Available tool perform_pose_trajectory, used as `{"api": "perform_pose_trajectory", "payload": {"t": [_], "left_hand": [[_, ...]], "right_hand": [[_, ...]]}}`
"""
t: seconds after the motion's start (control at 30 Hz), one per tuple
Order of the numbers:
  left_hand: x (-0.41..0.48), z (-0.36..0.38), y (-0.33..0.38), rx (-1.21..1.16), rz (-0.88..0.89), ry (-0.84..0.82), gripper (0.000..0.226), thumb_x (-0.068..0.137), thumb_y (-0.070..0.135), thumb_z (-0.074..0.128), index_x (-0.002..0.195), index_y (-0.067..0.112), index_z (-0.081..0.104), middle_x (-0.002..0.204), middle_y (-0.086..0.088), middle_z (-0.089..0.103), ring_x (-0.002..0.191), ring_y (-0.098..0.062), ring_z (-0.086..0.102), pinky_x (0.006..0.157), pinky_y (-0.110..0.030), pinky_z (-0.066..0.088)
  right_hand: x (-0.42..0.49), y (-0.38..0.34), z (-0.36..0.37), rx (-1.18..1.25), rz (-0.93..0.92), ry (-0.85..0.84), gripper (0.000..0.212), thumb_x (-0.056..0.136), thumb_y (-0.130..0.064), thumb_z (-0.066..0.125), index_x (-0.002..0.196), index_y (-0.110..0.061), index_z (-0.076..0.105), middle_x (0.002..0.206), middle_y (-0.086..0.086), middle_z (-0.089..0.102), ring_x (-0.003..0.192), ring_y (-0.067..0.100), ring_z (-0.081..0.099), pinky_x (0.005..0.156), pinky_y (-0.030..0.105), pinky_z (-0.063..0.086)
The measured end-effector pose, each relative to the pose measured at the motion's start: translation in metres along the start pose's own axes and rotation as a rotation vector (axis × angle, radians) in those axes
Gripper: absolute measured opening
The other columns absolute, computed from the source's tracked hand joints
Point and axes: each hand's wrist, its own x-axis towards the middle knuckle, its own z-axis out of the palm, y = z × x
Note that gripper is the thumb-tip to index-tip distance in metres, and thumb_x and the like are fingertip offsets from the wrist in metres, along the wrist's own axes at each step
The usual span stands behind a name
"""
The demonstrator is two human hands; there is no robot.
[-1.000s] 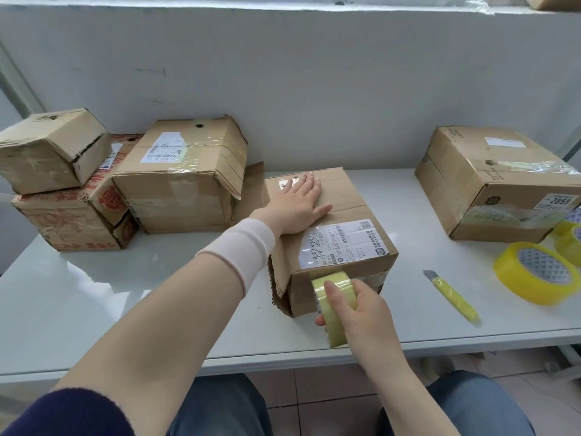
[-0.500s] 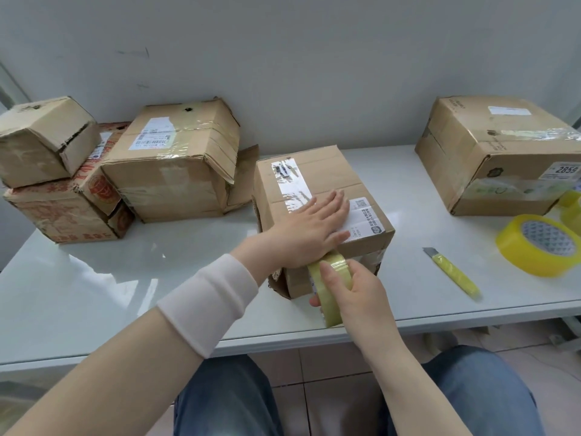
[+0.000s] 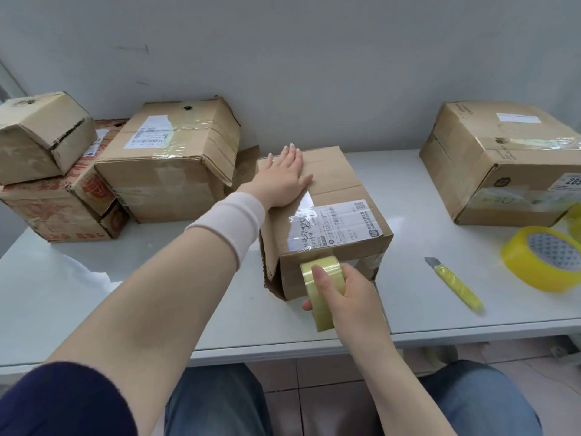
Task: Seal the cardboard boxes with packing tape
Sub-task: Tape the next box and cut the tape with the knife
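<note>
Head view shows a white table (image 3: 94,287) against a grey wall (image 3: 314,58). Left hand (image 3: 279,180) lies flat, fingers spread, on the middle box (image 3: 339,184). Right hand (image 3: 352,294) grips a tape roll (image 3: 317,278) at its near side. Other boxes (image 3: 169,158), a yellow knife (image 3: 456,284) and spare tape (image 3: 547,259) lie around.

The right hand (image 3: 349,297) covers most of the tape roll (image 3: 319,278), so its hole cannot be seen. The print on the shipping label (image 3: 339,223) on the middle box (image 3: 330,196) is too small to read. The big box on the right (image 3: 503,165) is cut off by the picture's edge, and so is its number sticker (image 3: 570,184). The yellow tape roll (image 3: 540,258) there is cut off too. The left hand (image 3: 283,177) hides part of the middle box's top.
</note>
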Motion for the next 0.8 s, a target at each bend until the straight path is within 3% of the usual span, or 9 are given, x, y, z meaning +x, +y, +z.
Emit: {"api": "perform_pose_trajectory", "payload": {"t": [0.1, 0.27, 0.5, 0.7, 0.8], "left_hand": [[-0.022, 0.008, 0.015, -0.013, 0.050, 0.007, 0.067, 0.101, 0.046, 0.022, 0.150, 0.006, -0.001, 0.157, -0.016, -0.010, 0.146, -0.024, -0.011, 0.117, -0.034, -0.007], [-0.086, 0.028, 0.033, 0.014, 0.293, 0.005, 0.066, 0.099, 0.050, 0.015, 0.150, 0.014, -0.008, 0.158, -0.003, -0.013, 0.144, -0.010, -0.015, 0.110, -0.024, -0.016], [-0.091, 0.025, 0.036, 0.032, 0.290, -0.014, 0.062, 0.100, 0.047, 0.015, 0.150, 0.017, -0.008, 0.158, 0.001, -0.013, 0.144, -0.007, -0.014, 0.114, -0.023, -0.012], [-0.089, 0.027, 0.034, 0.005, 0.271, -0.001, 0.060, 0.101, 0.044, 0.016, 0.151, 0.019, -0.005, 0.159, 0.002, -0.011, 0.144, -0.007, -0.013, 0.112, -0.022, -0.013], [-0.091, 0.026, 0.036, 0.015, 0.265, -0.014, 0.059, 0.102, 0.043, 0.017, 0.151, 0.018, -0.003, 0.159, 0.001, -0.009, 0.145, -0.007, -0.011, 0.115, -0.024, -0.010]], "right_hand": [[0.001, 0.001, -0.001, 0.033, -0.001, -0.010, 0.018, 0.089, -0.040, 0.052, 0.088, -0.023, 0.056, 0.074, -0.002, 0.068, 0.055, -0.004, 0.063, 0.043, 0.008, 0.042], [0.000, 0.003, -0.001, 0.076, -0.024, -0.032, 0.031, 0.077, -0.051, 0.050, 0.090, -0.024, 0.057, 0.079, -0.008, 0.067, 0.060, 0.001, 0.067, 0.047, 0.010, 0.045], [-0.020, 0.024, -0.015, -0.007, -0.112, -0.173, 0.036, 0.078, -0.051, 0.049, 0.104, -0.027, 0.056, 0.082, -0.014, 0.073, 0.085, -0.001, 0.065, 0.071, 0.009, 0.046], [-0.029, 0.028, -0.013, 0.034, -0.077, -0.021, 0.036, 0.076, -0.054, 0.053, 0.092, -0.022, 0.060, 0.068, -0.008, 0.072, 0.066, 0.002, 0.068, 0.054, 0.008, 0.046], [-0.038, 0.038, -0.013, 0.043, 0.040, 0.003, 0.029, 0.087, -0.043, 0.052, 0.083, -0.015, 0.060, 0.058, -0.006, 0.066, 0.052, -0.005, 0.062, 0.043, 0.007, 0.040]]}}
